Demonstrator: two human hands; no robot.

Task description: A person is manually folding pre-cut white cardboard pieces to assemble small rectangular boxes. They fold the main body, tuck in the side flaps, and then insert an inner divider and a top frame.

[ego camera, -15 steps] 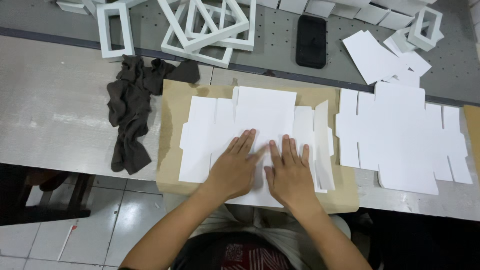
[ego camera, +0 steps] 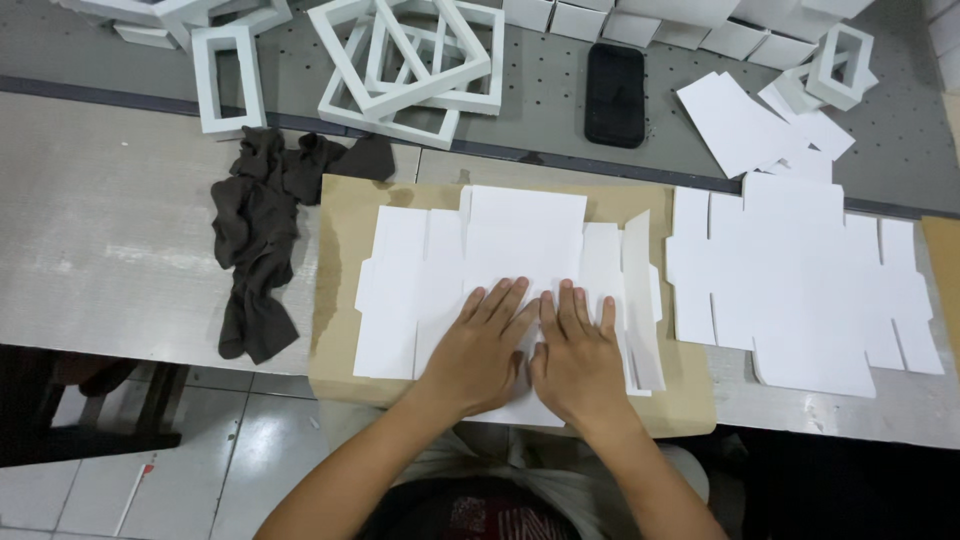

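Observation:
A flat white die-cut box blank (ego camera: 500, 250) lies on a brown cardboard sheet (ego camera: 340, 300) at the table's near edge. My left hand (ego camera: 480, 350) and my right hand (ego camera: 580, 360) both press flat on the near middle of the blank, palms down, fingers spread and pointing away from me, thumbs almost touching. Neither hand grips anything. The blank's right flap (ego camera: 640, 290) stands slightly raised beside my right hand.
A stack of unfolded white blanks (ego camera: 800, 280) lies to the right. A dark brown rag (ego camera: 260, 240) lies to the left. At the back are white box frames (ego camera: 400, 60), a black phone (ego camera: 614, 95) and loose white sheets (ego camera: 740, 120).
Both hands have shifted very slightly on the blank; otherwise nothing has visibly moved.

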